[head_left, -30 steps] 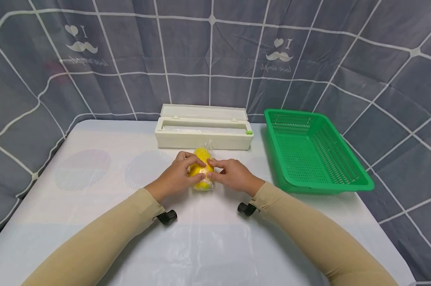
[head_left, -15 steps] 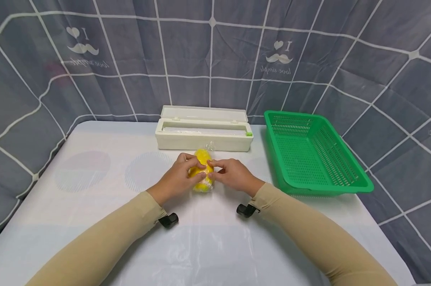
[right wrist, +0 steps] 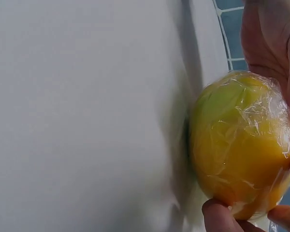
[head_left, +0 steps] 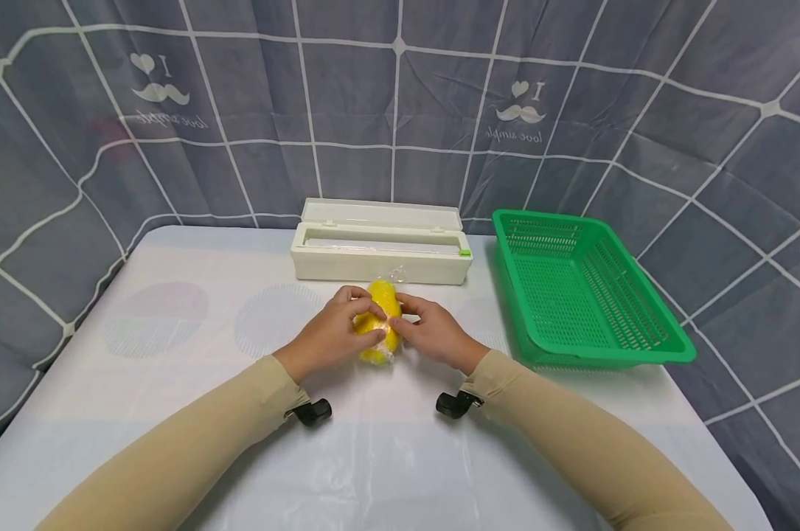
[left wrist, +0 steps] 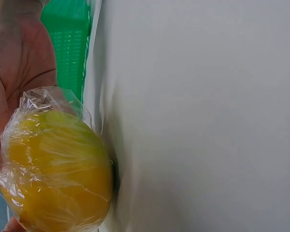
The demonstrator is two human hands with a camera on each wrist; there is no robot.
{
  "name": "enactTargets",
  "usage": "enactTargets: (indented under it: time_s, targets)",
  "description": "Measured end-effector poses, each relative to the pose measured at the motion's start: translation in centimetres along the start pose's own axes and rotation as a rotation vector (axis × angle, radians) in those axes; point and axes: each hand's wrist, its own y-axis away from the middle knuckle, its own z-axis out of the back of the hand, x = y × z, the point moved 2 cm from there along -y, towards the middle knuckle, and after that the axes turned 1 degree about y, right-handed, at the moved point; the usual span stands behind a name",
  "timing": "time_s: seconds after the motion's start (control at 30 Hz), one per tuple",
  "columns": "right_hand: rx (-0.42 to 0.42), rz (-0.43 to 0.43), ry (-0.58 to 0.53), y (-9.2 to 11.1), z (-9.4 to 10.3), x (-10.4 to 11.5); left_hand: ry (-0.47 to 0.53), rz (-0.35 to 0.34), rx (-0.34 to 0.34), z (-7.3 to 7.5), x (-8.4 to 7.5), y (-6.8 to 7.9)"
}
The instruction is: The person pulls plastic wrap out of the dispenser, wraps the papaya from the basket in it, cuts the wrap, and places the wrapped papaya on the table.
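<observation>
While both hands meet at the middle of the table (head_left: 174, 413), the yellow fruit (head_left: 378, 321) wrapped in clear film lies between them, resting on the white surface a little in front of the long white wrap dispenser (head_left: 381, 241) that stands near the back edge. The fruit's long axis runs from the person toward that back edge, so each hand comes at it from a long side rather than from an end. The left hand (head_left: 329, 333) lies against its left flank with the fingers curled over the top, and the thumb appears pressed to the film near the middle. The right hand (head_left: 433, 332) mirrors it on the right flank, its fingertips pinching the film on the upper side. Neither hand is nearer; both touch the fruit, and their fingertips almost meet across it.

In the left wrist view the fruit (left wrist: 55, 169) sits against the table with film bunched loosely at one end, beside the palm. The right wrist view shows the fruit (right wrist: 239, 145) with fingertips (right wrist: 222, 215) holding its edge.

The green basket (head_left: 665, 346) stands along the right edge, well apart from the fruit, on the right hand's side.
</observation>
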Motion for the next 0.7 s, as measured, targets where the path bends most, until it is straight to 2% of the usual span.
enactTargets:
  time_s: [0.37,0.7]
  targets:
    - [0.033,-0.025,0.002,1.1,-0.2,0.2,-0.019,-0.013,0.018,0.1,-0.4,1.0]
    - [0.06,-0.01,0.043,1.4,-0.1,0.1,-0.025,-0.047,0.054,0.3,-0.8,2.1]
